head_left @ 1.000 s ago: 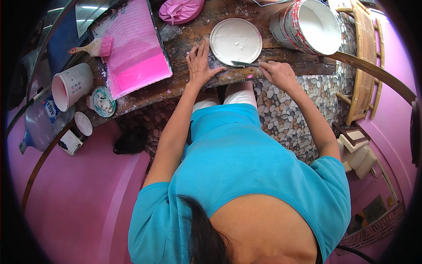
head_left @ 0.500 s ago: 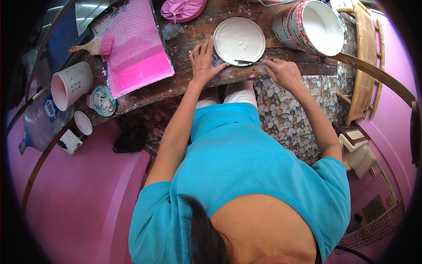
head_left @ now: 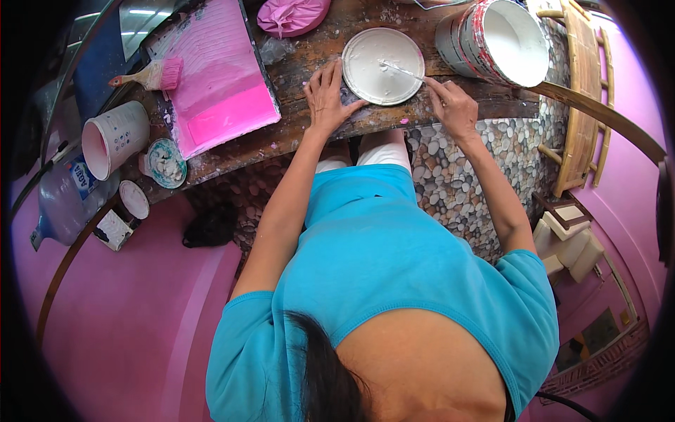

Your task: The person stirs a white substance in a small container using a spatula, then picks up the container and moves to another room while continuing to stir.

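A round white lid or shallow tub (head_left: pixel 345 77) rests near the front edge of the wooden table, with white paste (head_left: pixel 376 83) spread across it. My right hand (head_left: pixel 454 110) is closed around the end of a thin, narrow tool (head_left: pixel 404 71). Its whitened far end touches the paste near the middle. The tool's exact kind does not show. My left hand (head_left: pixel 325 102) lies on the table against the lid's left side, thumb and fingers apart, holding nothing.
A bucket of white paint (head_left: pixel 517 46) stands right of the lid. To the left are a paint tray (head_left: pixel 211 70) with pink paint, a brush (head_left: pixel 151 74), a white tub (head_left: pixel 116 137) and a small container of white paste (head_left: pixel 166 163). A pink bundle (head_left: pixel 292 15) sits behind.
My right hand has shifted slightly, swinging the tool from the lid's near edge up to the middle of the paste. The paste's lumps look smoothed. My left hand has stayed put.
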`<state>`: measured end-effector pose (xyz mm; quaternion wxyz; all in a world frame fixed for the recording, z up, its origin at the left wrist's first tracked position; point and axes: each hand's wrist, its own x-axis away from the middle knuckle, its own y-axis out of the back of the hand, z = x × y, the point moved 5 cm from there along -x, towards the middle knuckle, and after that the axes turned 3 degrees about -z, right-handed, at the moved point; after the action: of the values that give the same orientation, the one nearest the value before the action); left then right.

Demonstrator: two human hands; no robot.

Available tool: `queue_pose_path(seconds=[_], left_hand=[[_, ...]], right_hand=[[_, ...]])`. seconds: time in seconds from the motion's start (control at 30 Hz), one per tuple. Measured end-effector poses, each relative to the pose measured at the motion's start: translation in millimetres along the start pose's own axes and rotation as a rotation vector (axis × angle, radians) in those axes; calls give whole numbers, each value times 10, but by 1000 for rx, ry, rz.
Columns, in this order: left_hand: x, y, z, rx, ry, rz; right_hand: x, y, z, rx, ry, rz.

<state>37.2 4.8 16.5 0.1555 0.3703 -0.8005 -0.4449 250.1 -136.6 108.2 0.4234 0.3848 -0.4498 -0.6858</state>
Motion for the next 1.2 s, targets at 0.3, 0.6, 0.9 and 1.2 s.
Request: queue_pose_path(seconds=[0.3, 0.6, 0.9, 1.2], left_hand=[[9, 23, -25, 0, -20, -4], [30, 25, -34, 19, -10, -2], [36, 4, -24, 13, 11, 24], [4, 25, 0, -5, 11, 13]], right_hand=[[116, 92, -114, -112, -187, -42], [189, 63, -13, -8, -99, -28], [69, 258, 193, -115, -20, -154], [311, -18, -79, -225, -184, 131]])
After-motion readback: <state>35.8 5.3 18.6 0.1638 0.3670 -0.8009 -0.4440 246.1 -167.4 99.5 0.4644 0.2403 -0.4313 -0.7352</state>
